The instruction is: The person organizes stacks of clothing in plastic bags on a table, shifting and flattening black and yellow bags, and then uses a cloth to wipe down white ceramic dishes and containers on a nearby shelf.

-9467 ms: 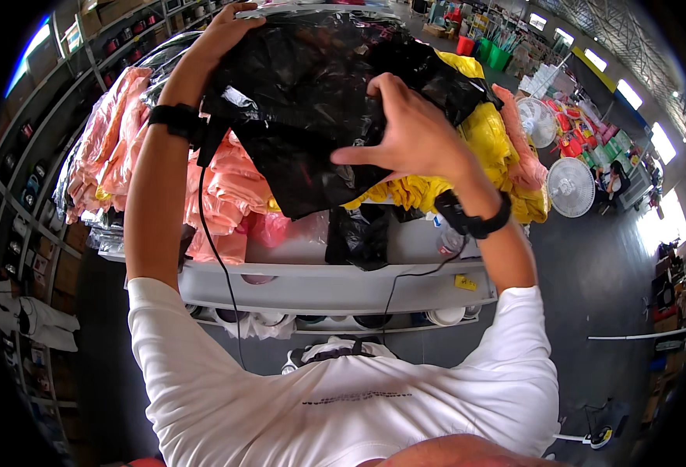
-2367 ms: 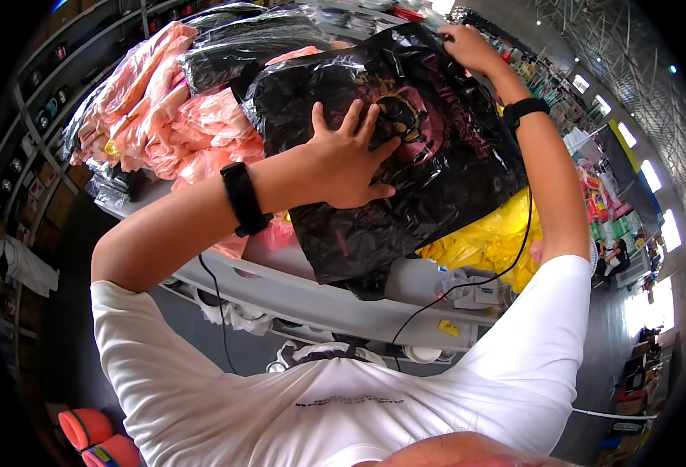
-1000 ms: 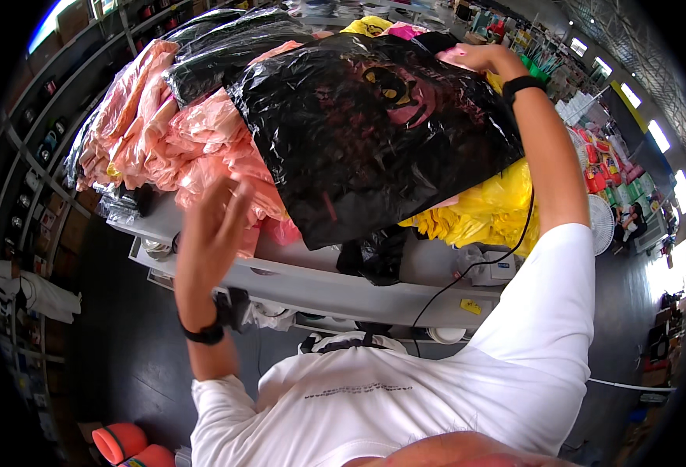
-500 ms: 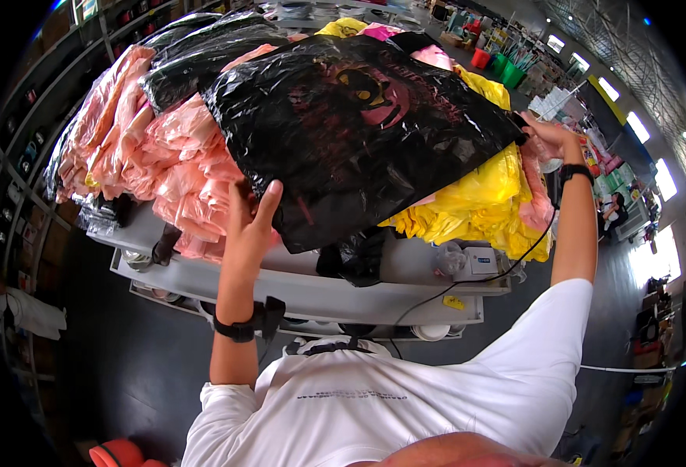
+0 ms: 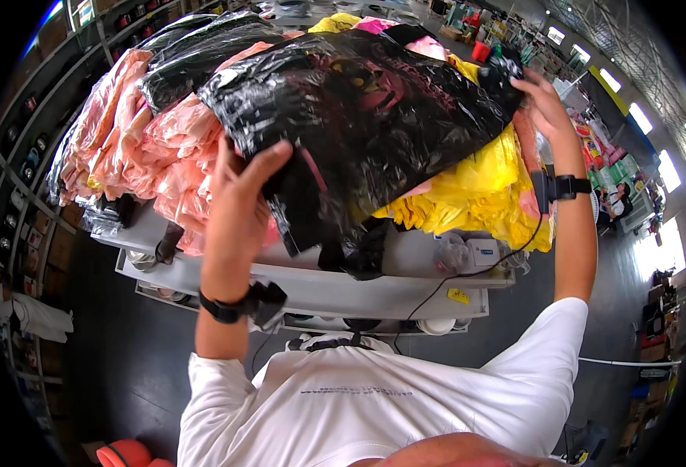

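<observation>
A large black plastic bag (image 5: 405,132) with a pink and yellow print lies spread over heaped bags. My left hand (image 5: 242,179) grips its near left edge, thumb on top and the other fingers partly hidden beneath. My right hand (image 5: 544,105) closes on the far right corner, where the film is bunched up. Beneath the black bag, to the right, is a stack of yellow plastic bags (image 5: 483,187). Pink plastic bags (image 5: 180,156) are heaped to the left, beside my left hand.
More black bags (image 5: 203,58) top the heap at far left. The grey table (image 5: 374,292) has a lower shelf with bowls (image 5: 436,326). A cable (image 5: 479,275) runs from my right wrist across the table front. Metal shelving (image 5: 36,183) stands left; another person (image 5: 619,202) is far right.
The bag's right corner has been lifted and gathered in my right hand, which rose slightly. My left hand moved up and a little left, and the near left part of the bag has crumpled.
</observation>
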A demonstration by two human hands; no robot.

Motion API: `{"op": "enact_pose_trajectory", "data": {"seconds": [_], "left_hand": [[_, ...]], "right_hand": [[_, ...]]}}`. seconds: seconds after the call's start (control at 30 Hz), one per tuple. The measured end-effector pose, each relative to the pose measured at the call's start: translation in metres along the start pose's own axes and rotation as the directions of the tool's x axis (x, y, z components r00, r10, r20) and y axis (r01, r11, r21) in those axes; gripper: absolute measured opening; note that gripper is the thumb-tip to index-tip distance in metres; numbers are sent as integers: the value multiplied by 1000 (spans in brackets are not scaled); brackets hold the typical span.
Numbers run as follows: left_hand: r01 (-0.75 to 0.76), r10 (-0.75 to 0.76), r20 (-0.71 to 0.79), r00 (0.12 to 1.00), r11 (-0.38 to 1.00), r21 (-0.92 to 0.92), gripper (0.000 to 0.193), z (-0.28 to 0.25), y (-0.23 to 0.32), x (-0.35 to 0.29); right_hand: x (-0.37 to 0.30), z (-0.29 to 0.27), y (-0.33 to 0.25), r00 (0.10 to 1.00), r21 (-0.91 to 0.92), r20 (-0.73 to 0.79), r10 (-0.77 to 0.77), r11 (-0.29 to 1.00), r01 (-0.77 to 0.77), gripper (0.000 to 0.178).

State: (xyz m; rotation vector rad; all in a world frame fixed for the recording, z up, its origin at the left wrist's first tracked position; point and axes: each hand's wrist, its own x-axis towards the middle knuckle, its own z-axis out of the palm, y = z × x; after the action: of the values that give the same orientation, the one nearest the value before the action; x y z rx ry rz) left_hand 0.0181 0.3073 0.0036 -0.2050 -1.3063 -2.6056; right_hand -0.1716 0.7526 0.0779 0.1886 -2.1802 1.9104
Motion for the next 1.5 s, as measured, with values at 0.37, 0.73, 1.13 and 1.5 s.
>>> {"op": "enact_pose_trajectory", "data": {"seconds": [0.37,0.73,1.13,1.5], "left_hand": [[245,-275,102,956,940,238,29,-45,55,87],[218,-220,-17,975,948,234,25,-36,36,48],[187,-197,15,980,947,261,31,-42,34,49],[59,-90,72,993,935,350,34,-44,30,68]], "right_hand": [[7,-19,39,932,-339,-43,361,872,-353,65],[3,-14,20,988,-503,-11,153,853,-138,39],[40,0,13,951,-711,308,-28,658,250,48],[64,-62,2,996,-134,43,72,989,-65,38]]}}
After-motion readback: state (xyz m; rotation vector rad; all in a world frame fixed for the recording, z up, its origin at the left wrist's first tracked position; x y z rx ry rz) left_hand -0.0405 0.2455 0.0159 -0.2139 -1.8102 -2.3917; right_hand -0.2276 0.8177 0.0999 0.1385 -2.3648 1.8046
